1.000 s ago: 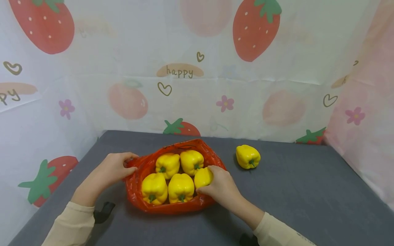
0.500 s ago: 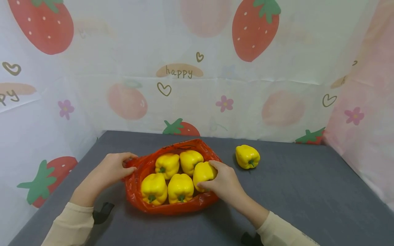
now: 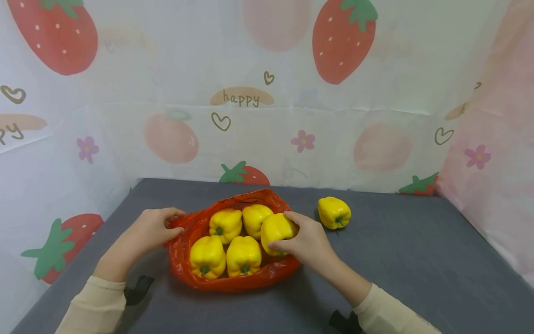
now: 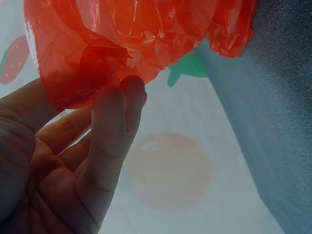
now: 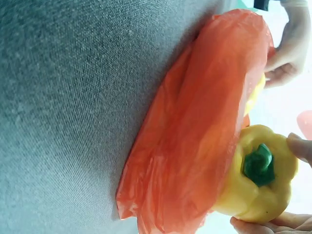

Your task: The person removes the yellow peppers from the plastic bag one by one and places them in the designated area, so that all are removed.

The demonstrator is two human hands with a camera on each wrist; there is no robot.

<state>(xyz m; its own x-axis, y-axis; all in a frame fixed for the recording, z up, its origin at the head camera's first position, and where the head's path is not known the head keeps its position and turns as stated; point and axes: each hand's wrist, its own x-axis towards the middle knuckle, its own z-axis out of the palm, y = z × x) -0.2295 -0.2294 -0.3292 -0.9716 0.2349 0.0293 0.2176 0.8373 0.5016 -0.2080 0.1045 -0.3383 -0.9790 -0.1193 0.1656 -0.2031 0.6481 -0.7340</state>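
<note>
A red plastic bag lies open on the table with several yellow bell peppers inside. My left hand pinches the bag's left rim between thumb and fingers; in the left wrist view the thin red plastic is held at the fingertips. My right hand grips one yellow bell pepper at the bag's right side, thumb on the near side and fingers behind. The right wrist view shows that pepper's green stem facing the camera, the pepper partly above the bag's rim.
Another yellow bell pepper lies on the grey table, to the right of the bag. Cloth walls printed with strawberries and flowers stand behind and at both sides.
My right hand has lifted the gripped bell pepper upward from low among the others to the bag's rim. The left hand keeps its hold on the bag.
</note>
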